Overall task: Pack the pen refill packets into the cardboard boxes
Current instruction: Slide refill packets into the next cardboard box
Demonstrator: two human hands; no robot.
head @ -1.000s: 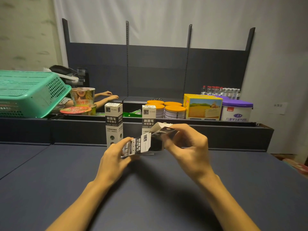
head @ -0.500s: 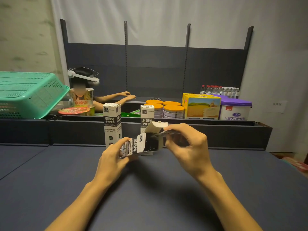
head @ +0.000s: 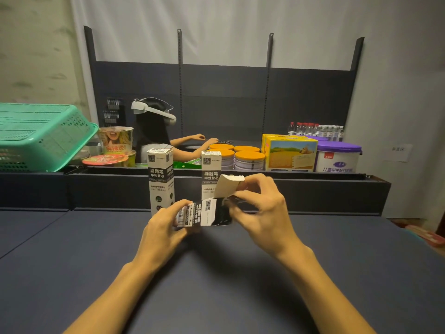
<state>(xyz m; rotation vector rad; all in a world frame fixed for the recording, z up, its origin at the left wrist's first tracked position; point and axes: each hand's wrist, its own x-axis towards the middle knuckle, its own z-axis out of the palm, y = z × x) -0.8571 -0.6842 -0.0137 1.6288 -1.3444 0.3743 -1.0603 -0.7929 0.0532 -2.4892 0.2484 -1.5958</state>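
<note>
Lying sideways above the table, 1 open cardboard box is gripped by the left hand; its flap is pinched by the right hand. 2 boxes stand behind.

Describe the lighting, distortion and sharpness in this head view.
Head view: dim, warm light; soft shadow on the table beneath the forearms; wide-angle bending tilts the shelf uprights outward; print on the held box is smeared, while the standing box reads sharper.
</note>
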